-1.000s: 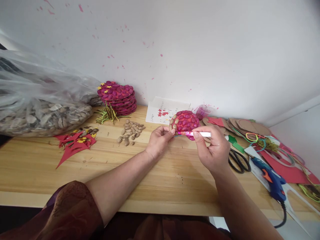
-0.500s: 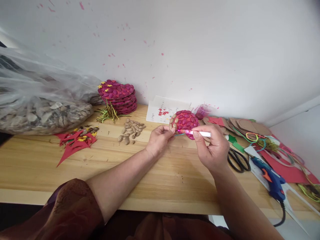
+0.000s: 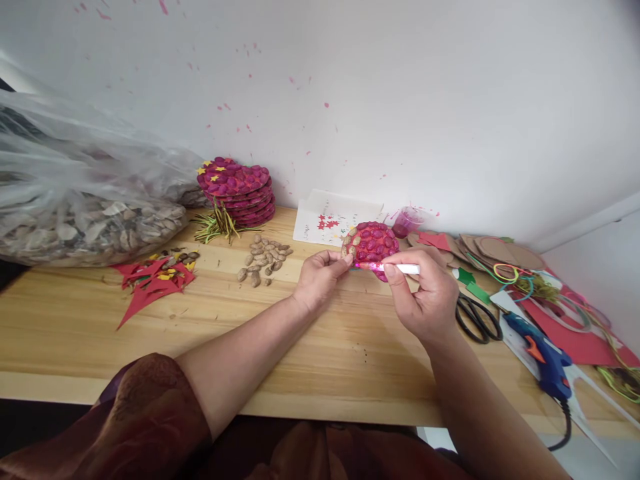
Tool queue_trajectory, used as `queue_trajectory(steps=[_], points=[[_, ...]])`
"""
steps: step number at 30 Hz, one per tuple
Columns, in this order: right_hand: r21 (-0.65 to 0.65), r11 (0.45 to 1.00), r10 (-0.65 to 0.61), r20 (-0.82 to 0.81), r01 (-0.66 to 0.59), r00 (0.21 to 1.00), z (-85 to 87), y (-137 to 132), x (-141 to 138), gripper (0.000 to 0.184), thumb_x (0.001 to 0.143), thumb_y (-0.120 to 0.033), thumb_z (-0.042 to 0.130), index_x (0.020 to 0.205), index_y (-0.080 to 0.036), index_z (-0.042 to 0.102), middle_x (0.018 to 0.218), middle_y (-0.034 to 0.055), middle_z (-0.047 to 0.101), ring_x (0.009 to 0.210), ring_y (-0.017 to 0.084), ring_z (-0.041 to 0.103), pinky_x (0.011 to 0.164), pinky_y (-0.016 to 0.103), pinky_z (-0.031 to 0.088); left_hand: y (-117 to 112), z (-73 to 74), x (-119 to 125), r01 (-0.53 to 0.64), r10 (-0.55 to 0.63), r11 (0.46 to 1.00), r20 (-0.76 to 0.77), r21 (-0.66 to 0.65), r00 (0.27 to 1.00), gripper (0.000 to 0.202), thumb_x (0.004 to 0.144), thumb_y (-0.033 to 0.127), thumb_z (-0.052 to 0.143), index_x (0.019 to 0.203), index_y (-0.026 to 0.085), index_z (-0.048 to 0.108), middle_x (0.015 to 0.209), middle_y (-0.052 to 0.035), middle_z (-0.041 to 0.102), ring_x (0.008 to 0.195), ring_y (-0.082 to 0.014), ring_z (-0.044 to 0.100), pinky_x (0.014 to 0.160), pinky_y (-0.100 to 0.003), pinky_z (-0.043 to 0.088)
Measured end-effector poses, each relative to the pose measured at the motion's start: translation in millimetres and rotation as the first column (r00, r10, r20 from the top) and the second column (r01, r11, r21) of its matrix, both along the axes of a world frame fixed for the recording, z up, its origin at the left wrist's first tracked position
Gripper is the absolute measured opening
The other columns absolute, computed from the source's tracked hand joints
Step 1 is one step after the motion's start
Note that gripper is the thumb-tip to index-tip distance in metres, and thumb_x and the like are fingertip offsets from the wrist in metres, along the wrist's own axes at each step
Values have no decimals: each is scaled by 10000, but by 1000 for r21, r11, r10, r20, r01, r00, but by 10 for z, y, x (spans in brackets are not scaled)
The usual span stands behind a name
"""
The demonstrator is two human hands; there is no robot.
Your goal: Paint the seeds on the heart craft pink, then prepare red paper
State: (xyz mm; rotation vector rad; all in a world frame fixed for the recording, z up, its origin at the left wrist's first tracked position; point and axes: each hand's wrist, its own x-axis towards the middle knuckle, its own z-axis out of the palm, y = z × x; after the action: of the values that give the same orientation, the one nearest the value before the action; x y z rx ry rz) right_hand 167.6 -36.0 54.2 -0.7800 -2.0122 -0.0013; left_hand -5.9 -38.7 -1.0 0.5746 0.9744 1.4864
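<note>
My left hand [image 3: 324, 277] grips the near left edge of a round disc [image 3: 373, 241] covered in glued-on peanuts. Most of the peanuts on it are magenta; a few at its left side are bare tan. Between the fingers of my right hand [image 3: 425, 283] is a white-handled paintbrush [image 3: 403, 269], its pink-stained end pointing left at the disc's near edge, close to my left thumb. A clear cup of magenta paint [image 3: 407, 222] stands just behind the disc. White paper with red stars [image 3: 327, 223] lies behind it to the left.
Loose peanuts [image 3: 265, 257] and red paper scraps [image 3: 157, 280] lie at left, before a plastic bag [image 3: 100, 227]. A stack of magenta discs [image 3: 245, 190] stands by the wall. On the right are black scissors [image 3: 477, 320], a blue glue gun [image 3: 545, 363] and cardboard pieces [image 3: 505, 252].
The brush end has shifted very slightly along the disc's near edge. Both hands keep their hold, and the whole view has moved a little.
</note>
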Motion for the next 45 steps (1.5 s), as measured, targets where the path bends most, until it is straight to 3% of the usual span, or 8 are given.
queue_trajectory(steps=[16, 28, 45], points=[[25, 1000, 9, 22, -10, 1000, 18, -22, -20, 33, 951, -193, 675, 956, -223, 685, 847, 25, 734, 835, 205, 642, 810, 394, 478, 3, -8, -3, 4, -4, 1000, -17, -1, 1000, 449, 518, 467, 949, 624, 167, 633, 672, -13, 611, 688, -146, 564, 729, -301, 476], [29, 999, 22, 48, -24, 999, 14, -18, -34, 38, 944, -193, 680, 951, -229, 688, 837, 18, 732, 833, 202, 641, 825, 394, 479, -6, 37, 6, -25, 27, 999, 52, -36, 998, 457, 475, 445, 969, 620, 154, 648, 681, -19, 629, 704, -147, 575, 772, -323, 506], [95, 995, 20, 60, -26, 998, 22, -27, -54, 66, 927, -171, 690, 948, -234, 690, 830, 22, 744, 832, 209, 650, 826, 406, 481, 1, 87, -23, -20, 32, 996, 151, -82, 988, 353, 626, 322, 934, 615, 143, 630, 709, -38, 649, 761, -162, 628, 841, -342, 547]])
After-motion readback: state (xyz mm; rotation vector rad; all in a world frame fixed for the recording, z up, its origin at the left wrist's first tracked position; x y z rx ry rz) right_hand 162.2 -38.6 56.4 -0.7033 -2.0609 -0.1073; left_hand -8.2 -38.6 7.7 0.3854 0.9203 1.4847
